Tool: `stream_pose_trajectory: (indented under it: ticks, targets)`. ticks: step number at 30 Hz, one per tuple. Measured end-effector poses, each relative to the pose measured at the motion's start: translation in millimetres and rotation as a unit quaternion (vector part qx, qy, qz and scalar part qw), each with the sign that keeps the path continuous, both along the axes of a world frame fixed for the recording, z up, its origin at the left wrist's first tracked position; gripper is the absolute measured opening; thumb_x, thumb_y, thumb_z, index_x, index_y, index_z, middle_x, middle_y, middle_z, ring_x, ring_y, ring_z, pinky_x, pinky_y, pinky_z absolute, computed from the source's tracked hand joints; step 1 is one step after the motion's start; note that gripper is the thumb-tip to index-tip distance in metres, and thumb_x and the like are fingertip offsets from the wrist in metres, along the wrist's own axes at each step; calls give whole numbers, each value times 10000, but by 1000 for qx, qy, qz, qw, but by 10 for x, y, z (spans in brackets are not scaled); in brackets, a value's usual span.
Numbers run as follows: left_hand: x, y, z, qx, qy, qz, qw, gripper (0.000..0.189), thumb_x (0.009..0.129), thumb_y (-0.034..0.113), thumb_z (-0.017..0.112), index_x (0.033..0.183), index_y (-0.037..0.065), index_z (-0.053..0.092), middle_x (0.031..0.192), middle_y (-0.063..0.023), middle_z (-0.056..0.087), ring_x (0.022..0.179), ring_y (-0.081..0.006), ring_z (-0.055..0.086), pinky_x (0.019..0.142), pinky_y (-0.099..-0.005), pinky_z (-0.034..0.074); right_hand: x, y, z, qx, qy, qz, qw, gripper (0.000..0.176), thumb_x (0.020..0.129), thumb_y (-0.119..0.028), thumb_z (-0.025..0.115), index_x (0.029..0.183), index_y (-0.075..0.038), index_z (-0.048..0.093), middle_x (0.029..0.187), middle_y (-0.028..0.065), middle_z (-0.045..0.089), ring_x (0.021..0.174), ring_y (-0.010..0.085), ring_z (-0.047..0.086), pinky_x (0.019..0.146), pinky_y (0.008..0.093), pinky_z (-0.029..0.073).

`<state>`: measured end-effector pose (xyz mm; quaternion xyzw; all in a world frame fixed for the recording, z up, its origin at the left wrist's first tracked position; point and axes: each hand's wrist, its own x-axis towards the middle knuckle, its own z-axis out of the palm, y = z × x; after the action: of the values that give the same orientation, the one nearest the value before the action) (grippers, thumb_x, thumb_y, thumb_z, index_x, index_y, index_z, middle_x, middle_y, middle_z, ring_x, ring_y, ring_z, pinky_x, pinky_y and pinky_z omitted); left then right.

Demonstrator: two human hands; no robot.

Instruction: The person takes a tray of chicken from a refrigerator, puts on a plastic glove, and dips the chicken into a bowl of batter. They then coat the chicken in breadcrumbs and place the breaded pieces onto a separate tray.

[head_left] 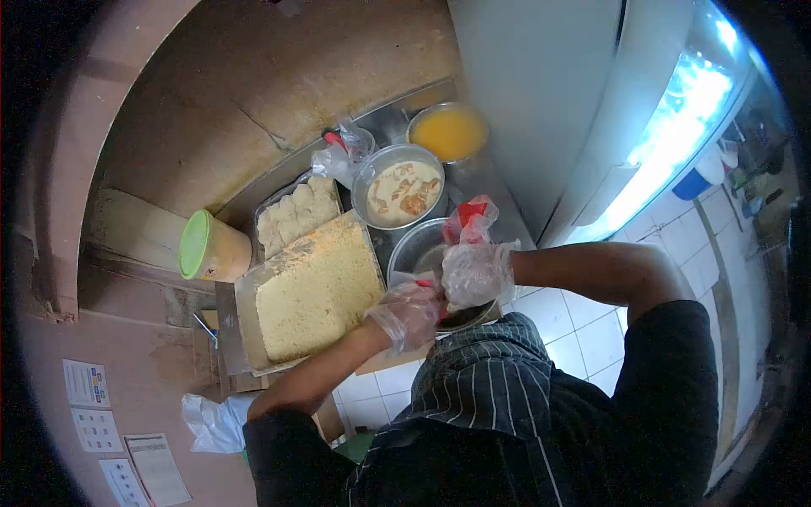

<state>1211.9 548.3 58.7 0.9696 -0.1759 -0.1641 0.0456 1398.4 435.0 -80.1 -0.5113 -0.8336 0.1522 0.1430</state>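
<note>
Both hands wear clear plastic gloves and meet over a metal bowl (408,251) near the counter's front edge. My left hand (412,314) is closed at the bowl's near side, beside some red plastic; what it grips is hard to make out. My right hand (471,275) is bunched against it, under a clear bag with red parts (473,215); its fingers are hidden in the wrinkled plastic. Left of the bowl lies a tray of pale yellow crumbs (317,291). Behind is a bowl with pieces in creamy liquid (405,190).
A bowl of orange liquid (449,133) stands at the back. Pale dough-like pieces (297,215) fill another tray. A green-lidded tub (215,245) is at the left, a white bag (215,422) below it. A lit glass-door cabinet (667,127) borders the right.
</note>
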Motion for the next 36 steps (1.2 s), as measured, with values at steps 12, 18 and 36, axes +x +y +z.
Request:
stream_pose_trajectory:
  ticks: [12, 18, 36]
  targets:
    - [-404, 24, 34, 112, -168, 92, 975, 117, 782, 222, 590, 843, 131, 632, 921, -68, 616, 889, -265, 576, 698, -428, 471, -334, -221, 1177, 98, -87, -177, 976, 197, 773, -262, 636, 713, -80, 677, 659, 118, 632, 664, 312, 633, 632, 425, 505]
    - [-533, 79, -97, 59, -323, -11, 944, 135, 725, 214, 614, 857, 190, 622, 914, -1, 556, 797, -214, 516, 665, -400, 459, -768, 147, 624, -79, -46, -157, 983, 161, 686, -183, 692, 779, -51, 690, 750, 179, 664, 720, 320, 676, 650, 423, 541]
    - [-624, 185, -418, -54, -323, 118, 937, 211, 710, 175, 634, 920, 168, 658, 1042, -3, 571, 841, -212, 558, 667, -366, 498, -728, 422, 809, -283, -102, -200, 933, 235, 814, -206, 605, 990, -56, 652, 948, 127, 678, 835, 277, 641, 772, 368, 520]
